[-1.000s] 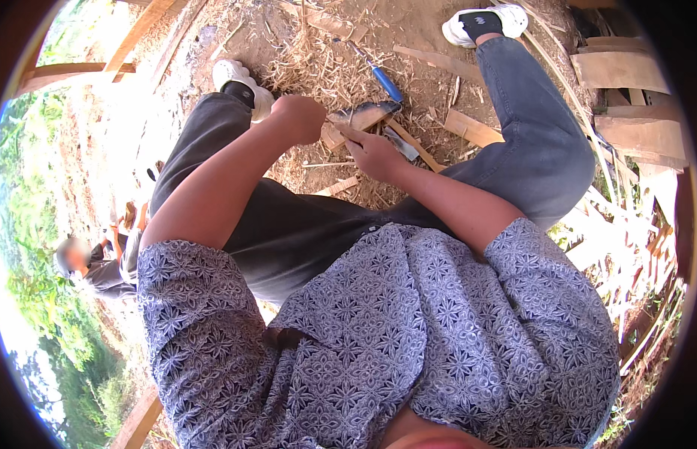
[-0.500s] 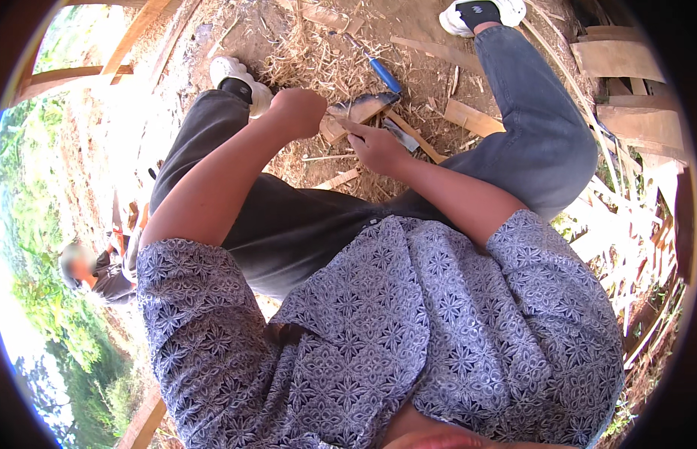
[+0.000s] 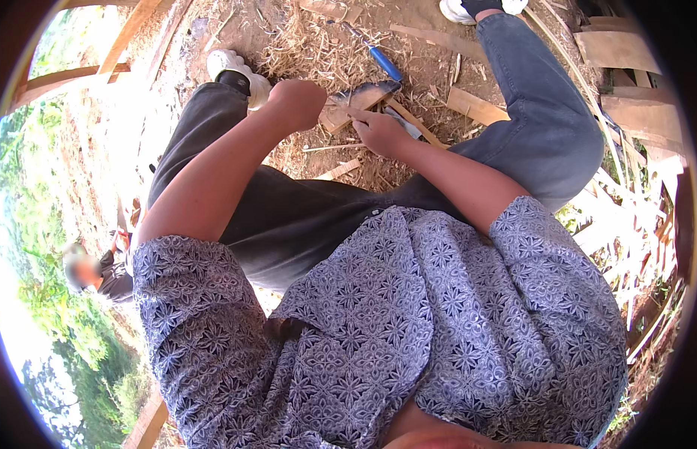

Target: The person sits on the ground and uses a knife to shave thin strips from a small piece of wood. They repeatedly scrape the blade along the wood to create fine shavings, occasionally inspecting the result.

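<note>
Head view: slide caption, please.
Left hand and right hand close together near a wooden block, blue-handled tool and shavings beyond.

No legible text showing: blue-handled tool [image 3: 384, 63], patterned shirt [image 3: 363, 314] and flat wood piece [image 3: 476, 105] aren't displaying any readable label, brand, number or sign.

Shirt [image 3: 356, 314]: pale purple-blue with dark flower shapes
Trousers [image 3: 547, 127]: dark grey and blue-grey
Shoes [image 3: 227, 61]: white
Socks [image 3: 235, 81]: black
Tool handle [image 3: 384, 64]: bright blue
Wood block [image 3: 335, 117]: light brown
Shavings [image 3: 294, 51]: straw yellow
Ground [image 3: 427, 78]: brown
Leaves [image 3: 75, 318]: green
</note>
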A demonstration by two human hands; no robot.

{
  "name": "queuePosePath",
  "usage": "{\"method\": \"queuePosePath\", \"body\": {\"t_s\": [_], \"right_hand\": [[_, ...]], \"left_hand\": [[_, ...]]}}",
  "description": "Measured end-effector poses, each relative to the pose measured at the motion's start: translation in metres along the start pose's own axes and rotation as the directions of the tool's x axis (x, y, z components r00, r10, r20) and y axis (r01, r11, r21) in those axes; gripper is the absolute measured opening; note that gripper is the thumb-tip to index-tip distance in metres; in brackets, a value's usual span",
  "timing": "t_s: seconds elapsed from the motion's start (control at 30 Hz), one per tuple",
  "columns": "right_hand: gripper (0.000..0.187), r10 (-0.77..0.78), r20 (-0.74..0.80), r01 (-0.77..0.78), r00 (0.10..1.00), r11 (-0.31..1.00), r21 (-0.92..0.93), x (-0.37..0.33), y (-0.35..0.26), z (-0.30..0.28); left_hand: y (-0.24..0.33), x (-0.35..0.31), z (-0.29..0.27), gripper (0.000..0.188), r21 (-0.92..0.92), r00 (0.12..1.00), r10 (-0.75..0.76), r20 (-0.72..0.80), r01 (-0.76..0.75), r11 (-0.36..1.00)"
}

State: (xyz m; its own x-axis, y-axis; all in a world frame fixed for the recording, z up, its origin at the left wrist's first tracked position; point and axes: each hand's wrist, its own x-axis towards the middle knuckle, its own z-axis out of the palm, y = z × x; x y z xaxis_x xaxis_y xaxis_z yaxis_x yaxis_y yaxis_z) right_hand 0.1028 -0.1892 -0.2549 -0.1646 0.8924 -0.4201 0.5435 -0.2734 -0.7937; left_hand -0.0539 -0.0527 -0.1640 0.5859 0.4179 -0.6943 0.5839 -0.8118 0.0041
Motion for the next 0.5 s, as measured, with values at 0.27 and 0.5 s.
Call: {"method": "queuePosePath", "body": {"t_s": [0.27,0.5], "right_hand": [[0.043,-0.003,0.010,0.003,1.000,1.000,-0.017,0.006,-0.004,-0.004],[0.041,0.044,-0.024,-0.045,0.999,0.999,-0.032,0.009,0.012,0.005]], "left_hand": [[-0.002,0.001,0.003,0.014,0.044,0.999,0.024,-0.046,-0.022,0.999],[-0.001,0.003,0.003,0.013,0.074,0.996,0.049,-0.069,-0.044,0.996]]}}
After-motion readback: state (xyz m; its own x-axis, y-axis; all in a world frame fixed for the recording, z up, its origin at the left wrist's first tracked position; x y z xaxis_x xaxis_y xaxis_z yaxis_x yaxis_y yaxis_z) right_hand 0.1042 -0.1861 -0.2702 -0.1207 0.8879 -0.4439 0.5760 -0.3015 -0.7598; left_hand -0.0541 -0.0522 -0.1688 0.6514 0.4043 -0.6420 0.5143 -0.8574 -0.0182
